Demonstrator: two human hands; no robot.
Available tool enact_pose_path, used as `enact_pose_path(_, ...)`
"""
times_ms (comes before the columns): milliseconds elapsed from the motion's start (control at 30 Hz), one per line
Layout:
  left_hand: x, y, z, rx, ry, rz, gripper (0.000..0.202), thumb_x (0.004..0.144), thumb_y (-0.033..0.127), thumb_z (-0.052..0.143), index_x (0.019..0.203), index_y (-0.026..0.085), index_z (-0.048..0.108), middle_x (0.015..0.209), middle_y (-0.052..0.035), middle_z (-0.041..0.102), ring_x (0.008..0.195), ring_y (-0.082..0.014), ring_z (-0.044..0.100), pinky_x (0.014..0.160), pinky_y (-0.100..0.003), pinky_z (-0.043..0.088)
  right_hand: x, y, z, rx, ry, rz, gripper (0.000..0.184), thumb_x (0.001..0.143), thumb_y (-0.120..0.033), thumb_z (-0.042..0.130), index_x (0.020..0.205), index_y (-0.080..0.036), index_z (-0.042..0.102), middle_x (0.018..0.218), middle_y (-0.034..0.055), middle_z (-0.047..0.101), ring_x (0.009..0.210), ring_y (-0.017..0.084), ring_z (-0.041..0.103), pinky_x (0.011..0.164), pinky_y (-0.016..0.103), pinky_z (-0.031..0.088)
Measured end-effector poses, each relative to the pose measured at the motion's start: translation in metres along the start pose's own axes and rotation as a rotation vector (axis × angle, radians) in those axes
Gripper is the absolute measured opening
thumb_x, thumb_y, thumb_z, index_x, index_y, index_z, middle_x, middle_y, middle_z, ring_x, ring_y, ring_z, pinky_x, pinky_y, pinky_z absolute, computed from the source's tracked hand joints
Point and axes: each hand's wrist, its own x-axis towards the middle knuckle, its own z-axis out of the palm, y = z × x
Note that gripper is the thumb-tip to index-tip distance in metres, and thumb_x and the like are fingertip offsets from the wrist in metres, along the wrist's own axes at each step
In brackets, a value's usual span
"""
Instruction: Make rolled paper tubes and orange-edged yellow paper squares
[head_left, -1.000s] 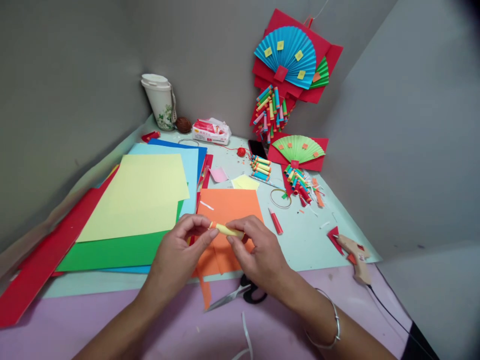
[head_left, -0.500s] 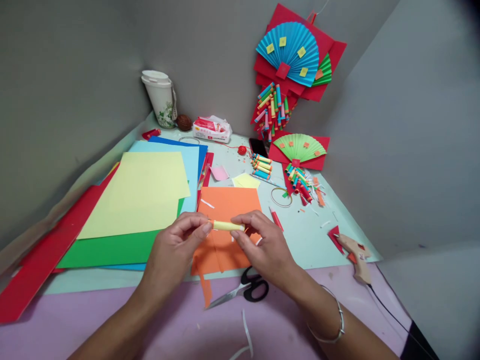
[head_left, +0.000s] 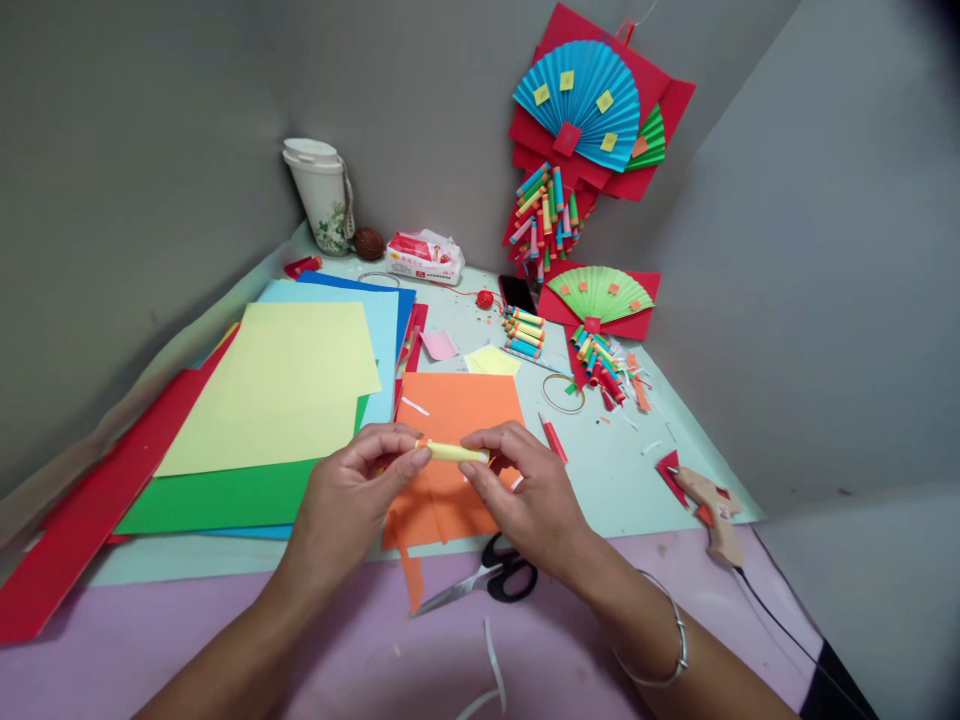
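Note:
A small yellow paper roll (head_left: 450, 453) with an orange band at its left end is held level between my two hands. My left hand (head_left: 367, 465) pinches the banded end, and my right hand (head_left: 517, 465) pinches the other end, where a bit of white shows. Under the roll lies an orange paper sheet (head_left: 457, 400), with a narrow orange strip (head_left: 412, 580) hanging off its lower left corner. Black-handled scissors (head_left: 502, 570) rest below my hands, their blades pointing left toward the strip.
Stacked coloured paper (head_left: 262, 390) covers the left side. A glue gun (head_left: 709, 505) lies at right, beyond a red pencil-like stick (head_left: 553, 438). Finished paper rolls (head_left: 523, 332) sit farther back. Fan decorations (head_left: 581, 105) hang at the wall; a white cup (head_left: 319, 195) stands back left.
My left fingers have shifted slightly along the banded end of the roll. The right hand keeps its grip, and the things on the table have not moved.

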Motion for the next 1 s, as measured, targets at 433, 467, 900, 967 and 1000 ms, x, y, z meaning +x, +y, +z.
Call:
enact_pose_path(433, -0.0004, 0.0007, -0.0024, 0.019, 0.049, 0.028, 0.017, 0.077, 0.042, 0.075, 0.074, 0.025, 0.074, 0.091, -0.0001, 0.068, 0.087, -0.0185, 0.060, 0.078, -0.023, 0.043, 0.0023, 0.0027, -0.0005, 0.098, 0.009, 0.133, 0.018, 0.085, -0.026, 0.066, 0.102, -0.022, 0.067, 0.082, 0.0004, 0.063, 0.073, 0.013, 0.061, 0.068, 0.026, 0.054)
enact_pose_path(467, -0.0002, 0.0010, -0.0023, 0.025, 0.044, 0.017, 0.017, 0.078, 0.042, 0.074, 0.076, 0.026, 0.074, 0.091, 0.0001, 0.068, 0.087, -0.0184, 0.060, 0.078, -0.023, 0.044, 0.0027, 0.0028, -0.0008, 0.105, 0.015, 0.140, 0.017, 0.085, -0.026, 0.066, 0.101, -0.022, 0.067, 0.082, 0.0003, 0.063, 0.072, 0.013, 0.061, 0.068, 0.026, 0.054)
enact_pose_path(900, -0.0056, 0.0049, -0.0008, 0.114, 0.055, 0.219, 0.014, 0.085, 0.040, 0.068, 0.082, 0.028, 0.073, 0.099, -0.0011, 0.067, 0.100, -0.0195, 0.060, 0.091, -0.022, 0.042, 0.0061, 0.0019, -0.0010, 0.395, -0.005, 0.384, 0.019, 0.079, -0.031, 0.071, 0.094, -0.021, 0.065, 0.075, -0.0027, 0.059, 0.065, 0.011, 0.054, 0.062, 0.025, 0.047)
enact_pose_path(967, -0.0061, 0.0061, 0.0002, 0.087, 0.038, 0.212, 0.014, 0.085, 0.040, 0.069, 0.081, 0.027, 0.072, 0.099, -0.0017, 0.067, 0.100, -0.0201, 0.060, 0.092, -0.023, 0.043, 0.0066, 0.0017, -0.0019, 0.377, 0.017, 0.370, 0.019, 0.080, -0.031, 0.070, 0.095, -0.021, 0.066, 0.076, -0.0024, 0.060, 0.066, 0.011, 0.054, 0.063, 0.025, 0.046)
enact_pose_path(1000, -0.0065, 0.0070, 0.0008, 0.057, 0.029, 0.196, 0.014, 0.084, 0.040, 0.069, 0.081, 0.026, 0.071, 0.100, -0.0021, 0.068, 0.101, -0.0207, 0.060, 0.092, -0.024, 0.044, 0.0068, 0.0016, -0.0025, 0.365, 0.027, 0.367, 0.018, 0.080, -0.031, 0.070, 0.095, -0.021, 0.066, 0.076, -0.0022, 0.061, 0.067, 0.011, 0.055, 0.064, 0.025, 0.047)
